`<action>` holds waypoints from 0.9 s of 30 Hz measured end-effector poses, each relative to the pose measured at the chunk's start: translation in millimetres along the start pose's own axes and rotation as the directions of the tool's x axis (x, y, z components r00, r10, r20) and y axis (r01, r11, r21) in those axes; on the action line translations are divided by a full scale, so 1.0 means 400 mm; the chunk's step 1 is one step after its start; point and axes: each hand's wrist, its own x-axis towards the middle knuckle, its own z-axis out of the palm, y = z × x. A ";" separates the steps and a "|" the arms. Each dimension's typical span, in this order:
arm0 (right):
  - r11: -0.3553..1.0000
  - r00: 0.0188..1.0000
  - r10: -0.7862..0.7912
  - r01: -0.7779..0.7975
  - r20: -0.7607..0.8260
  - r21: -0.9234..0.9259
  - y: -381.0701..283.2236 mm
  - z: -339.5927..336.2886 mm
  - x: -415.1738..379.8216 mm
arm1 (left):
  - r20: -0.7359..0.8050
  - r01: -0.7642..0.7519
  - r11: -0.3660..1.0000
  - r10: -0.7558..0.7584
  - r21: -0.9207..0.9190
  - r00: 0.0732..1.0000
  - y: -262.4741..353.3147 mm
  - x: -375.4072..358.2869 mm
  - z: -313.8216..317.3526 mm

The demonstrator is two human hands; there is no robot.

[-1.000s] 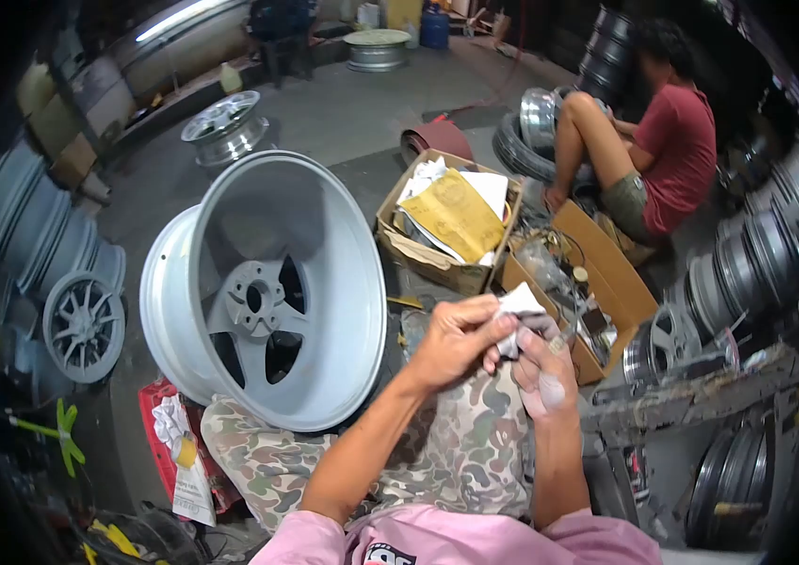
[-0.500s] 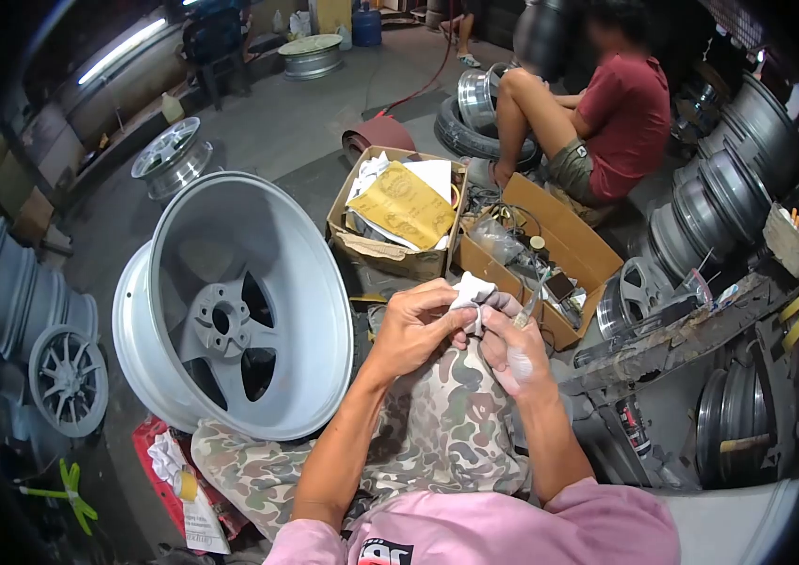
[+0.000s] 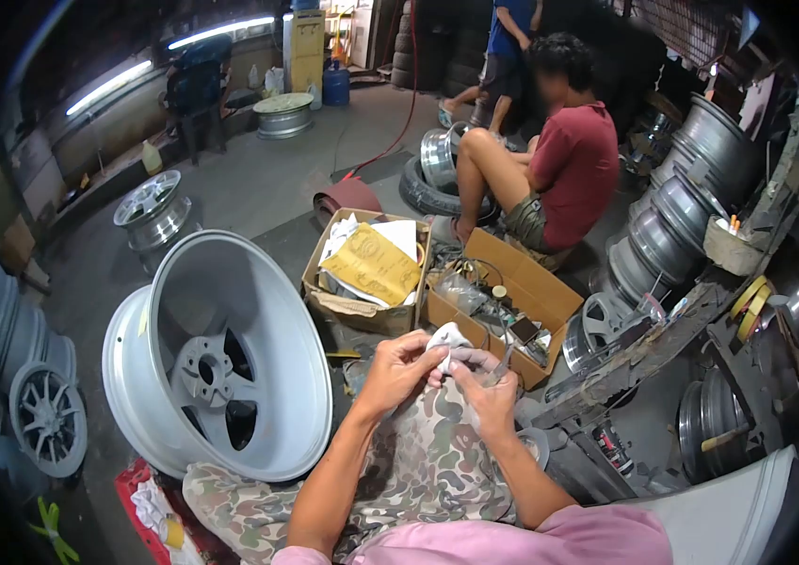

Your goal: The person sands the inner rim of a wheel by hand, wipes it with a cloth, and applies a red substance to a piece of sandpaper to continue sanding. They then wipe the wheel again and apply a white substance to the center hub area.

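Note:
A small crumpled white cloth [image 3: 449, 337] is pinched between both my hands above my camouflage-clad knee. My left hand [image 3: 395, 375] closes thumb and fingers on its left side. Gripping the other side is my right hand [image 3: 491, 397], its fingers curled close to the left fingertips. A thin grey blade-like tool [image 3: 507, 358] sticks up from the right hand; I cannot tell its exact kind. To the left of my forearms, a large pale-grey wheel rim [image 3: 310, 414] leans on its side, its spokes and hub showing inside.
Beyond my hands stand a carton with papers and yellow sandpaper [image 3: 373, 264] and an open cardboard box [image 3: 536, 278] of tools and cables. A person in a red shirt [image 3: 573, 174] sits by a tire and rim. Stacked rims [image 3: 672, 221] line the right, behind a metal rack [image 3: 625, 353].
My view has tilted up and shifted right, so the surroundings appear lower and further left. Both hands still hold the cloth. More of a standing person in blue shows at the back.

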 end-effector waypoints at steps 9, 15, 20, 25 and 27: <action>0.896 0.965 -0.263 0.243 -0.005 -0.373 0.006 0.019 -0.030 | 0.024 -0.064 0.998 0.064 -0.013 0.998 -0.007 -0.019 -0.007; 0.873 0.960 -0.279 0.248 -0.013 -0.420 -0.011 0.032 -0.045 | 0.022 -0.130 0.992 0.130 -0.011 0.991 -0.032 -0.014 -0.004; 0.844 0.955 -0.295 0.244 -0.032 -0.478 0.014 0.027 -0.058 | -0.025 -0.131 0.989 0.130 -0.071 0.991 -0.040 -0.014 0.007; 0.769 0.924 -0.382 0.327 0.016 -0.549 -0.003 0.040 -0.065 | -0.036 -0.105 0.983 0.100 -0.151 0.994 -0.036 -0.022 0.002; 0.762 0.930 -0.367 0.312 0.018 -0.567 0.006 0.035 -0.059 | -0.014 -0.117 0.986 0.116 -0.115 0.993 -0.040 -0.016 -0.007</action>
